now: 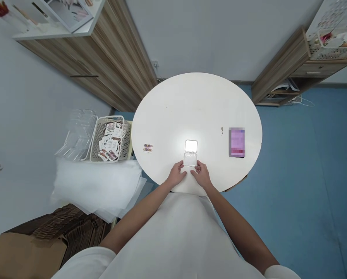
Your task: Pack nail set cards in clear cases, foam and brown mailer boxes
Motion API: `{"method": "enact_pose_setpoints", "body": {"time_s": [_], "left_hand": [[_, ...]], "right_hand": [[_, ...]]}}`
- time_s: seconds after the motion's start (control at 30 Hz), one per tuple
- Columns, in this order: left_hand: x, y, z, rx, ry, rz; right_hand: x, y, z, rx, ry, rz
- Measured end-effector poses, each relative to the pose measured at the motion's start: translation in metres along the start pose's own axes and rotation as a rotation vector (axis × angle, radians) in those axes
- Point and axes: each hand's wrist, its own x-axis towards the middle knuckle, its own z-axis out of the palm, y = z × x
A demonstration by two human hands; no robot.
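The clear plastic case (pixel 190 159) is open near the front edge of the white oval table (pixel 196 102), its 2 rounded-corner halves joined; the farther 1 shines bright white.

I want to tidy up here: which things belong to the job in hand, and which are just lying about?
Likely in the job:
clear open plastic case between left hand and right hand
perhaps the small multicoloured card on the white oval table

Probably just lying about:
purple rectangular item on the table
white perforated basket of printed cards
stacked brown cardboard
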Motion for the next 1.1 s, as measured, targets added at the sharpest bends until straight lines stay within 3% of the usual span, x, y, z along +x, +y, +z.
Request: {"method": "enact_pose_setpoints", "body": {"time_s": [0.3, 0.4, 0.47, 0.53, 0.67, 0.8, 0.97, 1.1], "left_hand": [[-0.003, -0.006, -0.026, 0.045, -0.12, -0.019], [-0.009, -0.006, -0.05, 0.103, -0.133, -0.025], [-0.013, -0.005, -0.073, 0.151, -0.112, 0.005], [-0.014, -0.004, -0.101, 0.218, -0.051, 0.07], [-0.001, -0.004, -0.163, 0.419, 0.154, 0.211], [0.025, -0.003, -0.209, 0.589, 0.196, 0.255], [0.053, 0.003, -0.23, 0.688, 0.102, 0.215], [0.067, 0.009, -0.234, 0.747, 0.038, 0.206]], "right_hand": [[-0.008, -0.001, 0.01, 0.045, 0.149, 0.022], [-0.017, -0.009, 0.014, -0.035, 0.32, 0.018], [-0.026, -0.015, 0.02, -0.136, 0.452, -0.034], [-0.031, -0.022, 0.03, -0.235, 0.504, -0.123], [-0.025, -0.036, 0.066, -0.39, 0.35, -0.294], [-0.003, -0.055, 0.114, -0.53, 0.142, -0.37], [0.027, -0.077, 0.164, -0.649, -0.035, -0.355], [0.052, -0.088, 0.19, -0.686, -0.05, -0.286]]}}
